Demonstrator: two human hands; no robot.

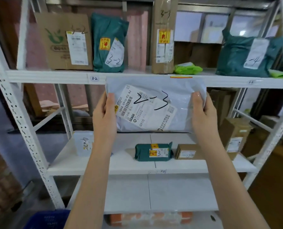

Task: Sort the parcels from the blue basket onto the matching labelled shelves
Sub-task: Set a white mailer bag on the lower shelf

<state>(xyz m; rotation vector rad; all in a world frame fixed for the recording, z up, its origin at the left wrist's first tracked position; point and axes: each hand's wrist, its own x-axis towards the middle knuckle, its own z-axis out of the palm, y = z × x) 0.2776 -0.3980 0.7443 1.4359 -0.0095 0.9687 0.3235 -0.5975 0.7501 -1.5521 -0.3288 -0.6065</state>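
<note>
The blue basket (46, 219) is cut off at the bottom edge, only a corner showing. Small shelf tags (250, 82) are too blurry to read, and the white parcel (155, 104) hides whatever's behind it.

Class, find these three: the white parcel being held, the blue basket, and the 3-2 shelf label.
white parcel (155, 104), head view, its shipping label.
blue basket (46, 219), head view, its mesh wall.
3-2 shelf label (94, 78), head view, its middle.

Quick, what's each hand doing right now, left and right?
Left hand: grips the left edge of the white parcel marked 2-3.
Right hand: grips the same parcel's right edge.
</note>
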